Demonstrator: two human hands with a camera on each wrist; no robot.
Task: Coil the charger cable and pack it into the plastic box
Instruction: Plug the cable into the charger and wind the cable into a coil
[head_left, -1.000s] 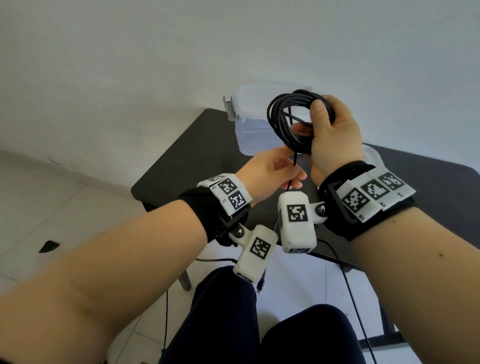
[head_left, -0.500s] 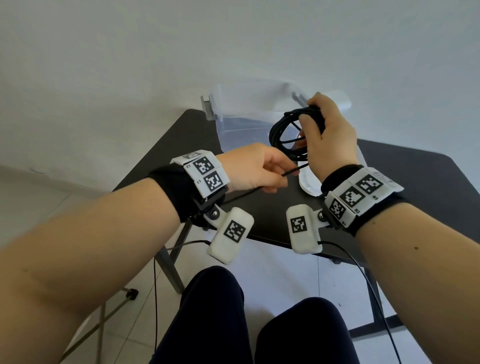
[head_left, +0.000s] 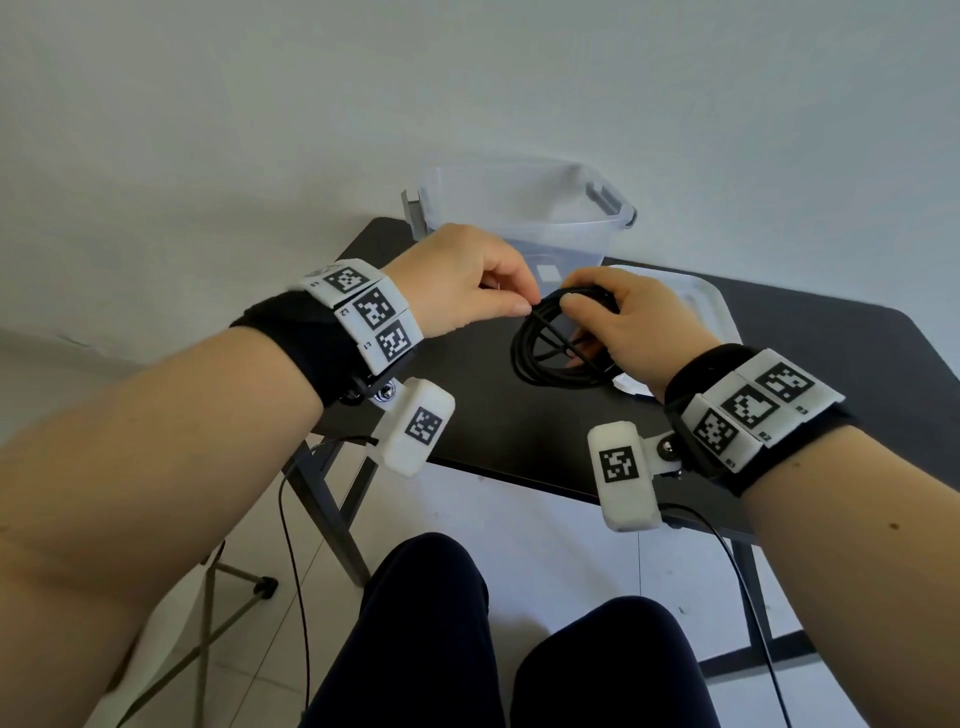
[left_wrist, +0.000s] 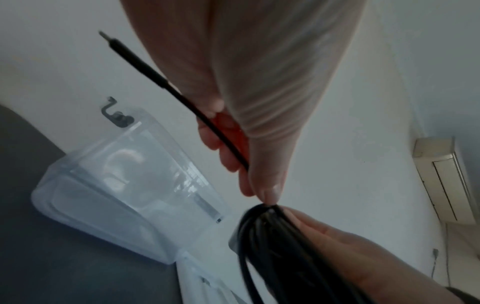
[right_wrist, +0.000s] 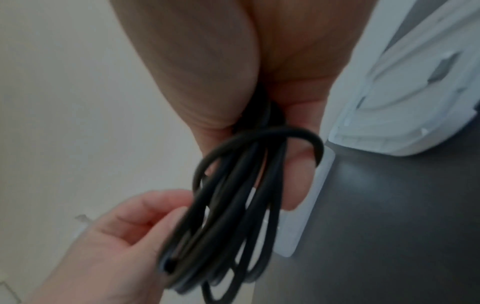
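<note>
Cable (head_left: 563, 338) coiled, bundle gripped in right hand (head_left: 631, 325); left hand (head_left: 467, 283) pinches free end beside it. Plastic box (head_left: 519, 218) just beyond hands, open. Likely light, springy: hold across all loops.

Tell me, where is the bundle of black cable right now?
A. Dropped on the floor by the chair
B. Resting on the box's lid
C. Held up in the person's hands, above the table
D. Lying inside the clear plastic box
C: the coiled cable is gripped by the right hand while the left hand pinches its loose end, above the dark table; the plastic box behind holds no cable.
</note>
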